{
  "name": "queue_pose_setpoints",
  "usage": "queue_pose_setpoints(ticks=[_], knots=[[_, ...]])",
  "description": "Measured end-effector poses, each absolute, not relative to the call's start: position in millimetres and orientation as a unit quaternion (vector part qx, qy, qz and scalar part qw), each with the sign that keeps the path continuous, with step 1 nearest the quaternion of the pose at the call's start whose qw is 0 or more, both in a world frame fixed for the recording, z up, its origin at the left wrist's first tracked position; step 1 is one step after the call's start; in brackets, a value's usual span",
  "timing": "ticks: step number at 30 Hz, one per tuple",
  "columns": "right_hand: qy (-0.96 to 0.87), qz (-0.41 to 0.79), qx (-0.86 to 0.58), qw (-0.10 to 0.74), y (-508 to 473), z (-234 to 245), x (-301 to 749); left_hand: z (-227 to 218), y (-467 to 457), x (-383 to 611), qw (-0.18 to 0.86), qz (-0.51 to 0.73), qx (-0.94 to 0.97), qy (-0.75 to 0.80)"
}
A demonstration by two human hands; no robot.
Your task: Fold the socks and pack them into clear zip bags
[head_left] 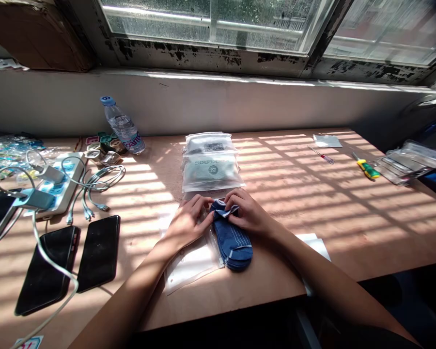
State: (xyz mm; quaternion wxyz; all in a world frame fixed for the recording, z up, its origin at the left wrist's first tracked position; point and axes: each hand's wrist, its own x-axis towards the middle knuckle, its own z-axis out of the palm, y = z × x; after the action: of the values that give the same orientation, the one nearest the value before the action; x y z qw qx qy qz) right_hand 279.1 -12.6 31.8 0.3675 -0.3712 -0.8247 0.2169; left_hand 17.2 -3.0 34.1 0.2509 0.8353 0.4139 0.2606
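A flat stack of dark blue socks (236,245) with white lines lies on the table in front of me, cuffs pointing away. My right hand (247,211) pinches the folded cuff from the right side. On the other side, my left hand (192,220) has its thumb and forefinger closed at the left edge of the cuff. Beneath my left hand and beside the socks is a clear plastic bag (192,269), partly covered by my wrist. Just beyond both hands rests a pile of frosted zip bags (211,169) with printed lettering.
On the left are two black phones (100,252), a power strip (74,182) with chargers, coiled cables (101,179) and a water bottle (125,126). To the right lie a screwdriver (366,168), a smaller red one (325,157) and clear packets (410,162). White paper (316,246) sits under my right forearm.
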Motion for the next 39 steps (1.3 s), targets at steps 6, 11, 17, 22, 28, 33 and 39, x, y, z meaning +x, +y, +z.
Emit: queue_pose_setpoints(ticks=[6, 11, 17, 22, 28, 33, 39], knots=[[-0.828, 0.210, -0.377, 0.359, -13, 32, 279, 37, -5, 17, 0.244, 0.262, 0.849, 0.390], [-0.828, 0.223, -0.361, 0.366, -12, 34, 281, 38, -4, 17, 0.245, 0.271, 0.845, 0.390], [-0.804, 0.323, -0.317, 0.385, -13, 46, 285, 34, -1, 16, 0.236, 0.278, 0.840, 0.403], [-0.793, 0.312, -0.357, 0.383, -13, 38, 281, 29, 1, 16, 0.237, 0.268, 0.846, 0.396], [-0.811, 0.253, -0.386, 0.360, -14, 33, 277, 33, -2, 16, 0.236, 0.307, 0.858, 0.338], [-0.823, 0.215, -0.383, 0.360, -14, 34, 279, 36, -5, 17, 0.236, 0.316, 0.863, 0.317], [-0.821, 0.283, -0.351, 0.349, -15, 40, 285, 30, 0, 16, 0.262, 0.282, 0.836, 0.391]])
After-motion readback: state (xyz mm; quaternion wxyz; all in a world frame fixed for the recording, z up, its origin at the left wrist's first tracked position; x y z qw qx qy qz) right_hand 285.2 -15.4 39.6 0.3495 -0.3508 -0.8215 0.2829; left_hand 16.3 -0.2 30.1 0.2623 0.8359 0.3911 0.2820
